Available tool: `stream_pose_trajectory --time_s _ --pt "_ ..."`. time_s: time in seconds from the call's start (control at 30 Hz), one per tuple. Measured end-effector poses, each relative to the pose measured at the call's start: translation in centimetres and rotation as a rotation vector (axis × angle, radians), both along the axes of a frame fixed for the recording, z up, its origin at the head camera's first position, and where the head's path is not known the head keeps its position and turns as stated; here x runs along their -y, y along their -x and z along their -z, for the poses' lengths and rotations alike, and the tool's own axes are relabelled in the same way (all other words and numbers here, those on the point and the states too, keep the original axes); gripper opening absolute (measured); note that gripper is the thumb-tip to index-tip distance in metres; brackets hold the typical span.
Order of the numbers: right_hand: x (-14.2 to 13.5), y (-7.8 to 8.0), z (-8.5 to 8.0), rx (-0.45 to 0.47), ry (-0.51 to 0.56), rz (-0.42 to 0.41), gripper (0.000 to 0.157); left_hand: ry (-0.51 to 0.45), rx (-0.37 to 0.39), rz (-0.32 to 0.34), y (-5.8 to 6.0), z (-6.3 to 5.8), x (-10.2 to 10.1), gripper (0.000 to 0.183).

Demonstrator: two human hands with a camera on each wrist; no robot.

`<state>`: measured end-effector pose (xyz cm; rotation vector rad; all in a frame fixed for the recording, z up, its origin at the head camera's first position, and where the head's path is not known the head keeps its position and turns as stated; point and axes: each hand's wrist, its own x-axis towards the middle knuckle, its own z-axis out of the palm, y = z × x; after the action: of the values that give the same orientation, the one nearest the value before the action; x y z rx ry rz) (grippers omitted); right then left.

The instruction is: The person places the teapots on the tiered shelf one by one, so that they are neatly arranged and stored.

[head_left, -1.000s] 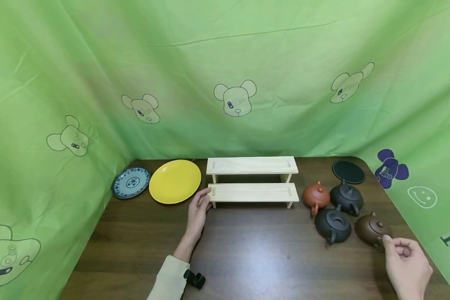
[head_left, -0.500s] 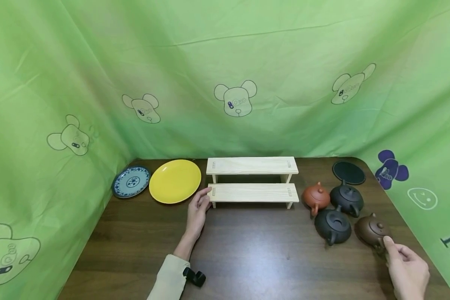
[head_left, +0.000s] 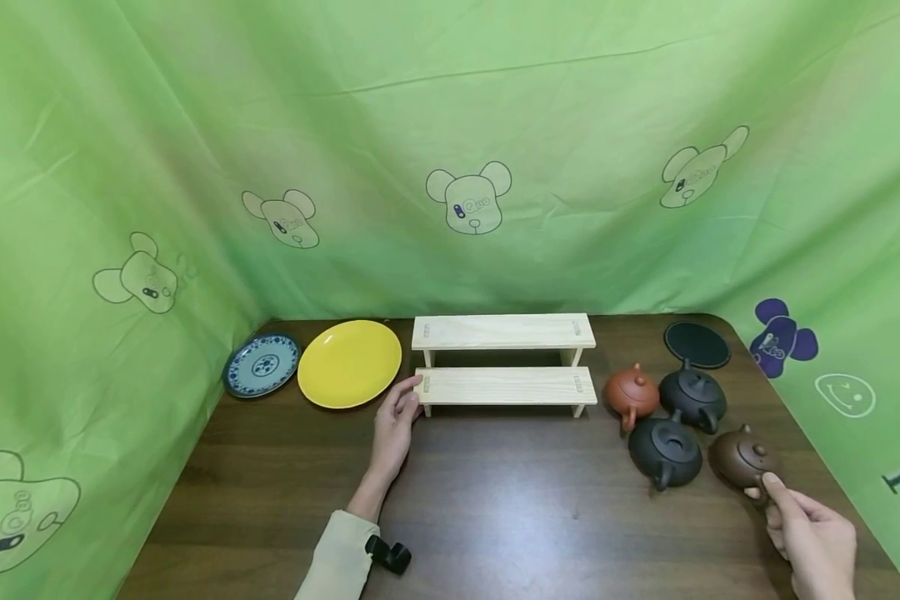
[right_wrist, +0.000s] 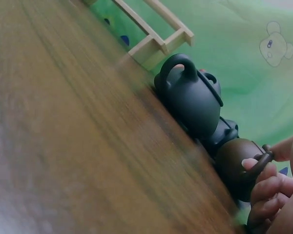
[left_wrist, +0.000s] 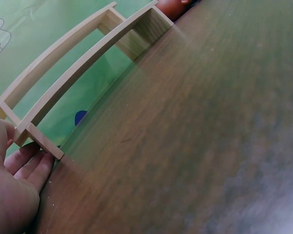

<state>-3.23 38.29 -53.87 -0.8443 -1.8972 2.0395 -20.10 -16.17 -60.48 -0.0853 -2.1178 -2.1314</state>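
A brown teapot [head_left: 737, 460] stands on the table at the right. My right hand [head_left: 816, 533] grips its handle, thumb on top and fingers curled underneath, as the right wrist view [right_wrist: 273, 195] shows. At the middle back is a two-tier pale wooden display stand [head_left: 506, 386]. My left hand [head_left: 392, 433] holds the left end of its lower step; in the left wrist view some fingers [left_wrist: 31, 165] lie against the stand's leg. Left of the brown teapot are a black teapot [head_left: 665, 454], a second black teapot [head_left: 692, 396] and a reddish-orange teapot [head_left: 632, 392].
A dark round mat [head_left: 697, 344] lies at the back right corner. On the left are a yellow plate [head_left: 350, 364] and a blue patterned plate [head_left: 262, 365]. Green printed cloth [head_left: 472, 275] hangs behind and along both sides of the brown table [head_left: 510, 500].
My right hand has shifted slightly left, and its fingers have come round under the brown teapot's handle. The teapot stays in place. My left hand keeps its place at the stand.
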Motion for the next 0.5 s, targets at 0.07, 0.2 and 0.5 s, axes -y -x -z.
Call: stream_pose_trajectory --time_s 0.07,0.2,0.5 --pt "-0.09 -0.03 -0.04 0.026 -0.020 -0.016 0.035 -0.006 0.012 -0.005 0.01 -0.02 -0.01 0.030" --pt "-0.37 -0.15 0.00 0.041 -0.035 -0.056 0.032 -0.003 0.020 -0.011 -0.01 0.01 -0.03 0.030" --pt "-0.49 -0.09 0.03 0.007 0.040 -0.088 0.031 0.011 0.013 -0.015 0.19 0.30 0.02 0.030"
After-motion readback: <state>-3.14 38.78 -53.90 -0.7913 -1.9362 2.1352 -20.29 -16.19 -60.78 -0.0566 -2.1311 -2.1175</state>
